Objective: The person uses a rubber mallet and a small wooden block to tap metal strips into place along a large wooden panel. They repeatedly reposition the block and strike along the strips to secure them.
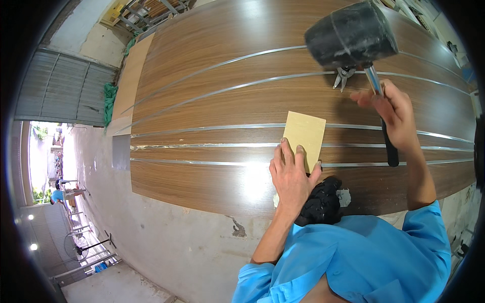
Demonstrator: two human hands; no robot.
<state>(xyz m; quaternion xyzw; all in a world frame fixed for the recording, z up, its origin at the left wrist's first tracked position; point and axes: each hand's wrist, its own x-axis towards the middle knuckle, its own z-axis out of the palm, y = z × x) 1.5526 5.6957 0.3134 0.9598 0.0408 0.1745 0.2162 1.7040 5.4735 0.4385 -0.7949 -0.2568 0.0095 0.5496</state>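
My right hand grips the handle of a black rubber mallet, whose head is raised above a large wood-grain panel. My left hand presses flat on the near end of a small pale wooden block. The block lies across thin silver metal strips set into the panel's grooves. A black cloth sits by my left wrist. Both my sleeves are bright blue.
A pair of pliers lies on the panel under the mallet head. A concrete floor lies beside the panel. A grey roller door, a standing fan and a distant person in blue are at the left.
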